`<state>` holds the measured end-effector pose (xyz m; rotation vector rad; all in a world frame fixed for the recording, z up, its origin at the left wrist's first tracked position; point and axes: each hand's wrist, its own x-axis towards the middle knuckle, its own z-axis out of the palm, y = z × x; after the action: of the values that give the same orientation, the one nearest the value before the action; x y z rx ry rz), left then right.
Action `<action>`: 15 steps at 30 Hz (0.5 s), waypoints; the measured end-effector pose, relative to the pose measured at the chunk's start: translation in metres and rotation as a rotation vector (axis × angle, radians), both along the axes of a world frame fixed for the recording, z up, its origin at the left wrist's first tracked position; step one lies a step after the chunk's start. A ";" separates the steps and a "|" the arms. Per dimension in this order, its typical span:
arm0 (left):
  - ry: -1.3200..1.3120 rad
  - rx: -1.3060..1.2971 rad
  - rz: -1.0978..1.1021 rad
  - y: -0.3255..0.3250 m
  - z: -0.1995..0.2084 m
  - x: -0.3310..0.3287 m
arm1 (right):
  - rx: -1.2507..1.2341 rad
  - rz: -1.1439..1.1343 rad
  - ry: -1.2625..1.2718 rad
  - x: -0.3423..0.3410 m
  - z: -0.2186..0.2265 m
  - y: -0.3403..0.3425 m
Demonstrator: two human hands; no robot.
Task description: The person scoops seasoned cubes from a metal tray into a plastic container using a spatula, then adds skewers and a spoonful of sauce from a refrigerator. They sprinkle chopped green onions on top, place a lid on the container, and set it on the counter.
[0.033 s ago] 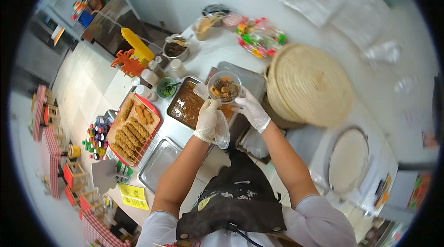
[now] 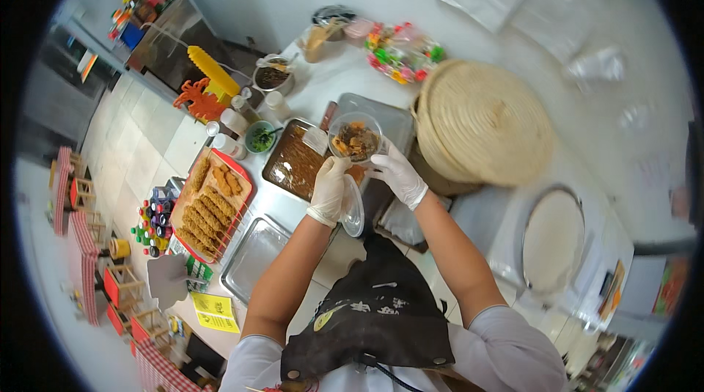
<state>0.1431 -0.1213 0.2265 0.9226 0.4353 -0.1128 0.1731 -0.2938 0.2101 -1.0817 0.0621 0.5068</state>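
Observation:
A clear round plastic bowl [image 2: 356,138] of orange and dark brown food is held up over the table. My right hand [image 2: 398,174], in a white glove, grips the bowl at its near right side. My gloved left hand [image 2: 328,190] is closed at the bowl's near left side, with a clear plastic lid [image 2: 353,210] hanging from it. Some of its fingertips are hidden. Beyond the left hand lies a metal tray of brown sauce [image 2: 292,165] with a spatula [image 2: 317,139] across it.
Left stands a red-rimmed tray [image 2: 192,239] of coated skewers and fried pieces; near it are an empty metal tray [image 2: 253,253], a green-filled bowl [image 2: 261,137] and several white-capped shakers [image 2: 233,122]. A large woven lidded basket [image 2: 484,124] stands right of a grey lidded container [image 2: 378,117].
The view has shifted slightly, so the table and basket appear a little further left and higher. My hands keep the same hold on the bowl and lid.

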 end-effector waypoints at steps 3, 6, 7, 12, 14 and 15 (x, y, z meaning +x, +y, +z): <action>0.053 0.119 -0.189 -0.019 0.022 -0.070 | -0.034 -0.118 -0.019 -0.084 0.015 -0.028; 0.063 0.222 -0.323 -0.045 0.034 -0.133 | 0.021 -0.209 -0.041 -0.161 0.027 -0.063; 0.085 0.251 -0.375 -0.057 0.036 -0.154 | 0.013 -0.257 -0.017 -0.187 0.030 -0.076; -0.053 0.286 -0.675 -0.132 0.050 -0.243 | 0.059 -0.502 -0.072 -0.312 0.040 -0.165; -0.102 0.322 -0.800 -0.165 0.057 -0.270 | 0.028 -0.602 -0.070 -0.361 0.039 -0.211; -0.099 0.299 -0.836 -0.183 0.060 -0.283 | 0.009 -0.649 -0.055 -0.385 0.039 -0.235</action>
<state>-0.1404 -0.3043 0.2865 1.3550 -0.0540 -0.7757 -0.2116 -0.5287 0.2494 -0.9982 0.3490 -0.1070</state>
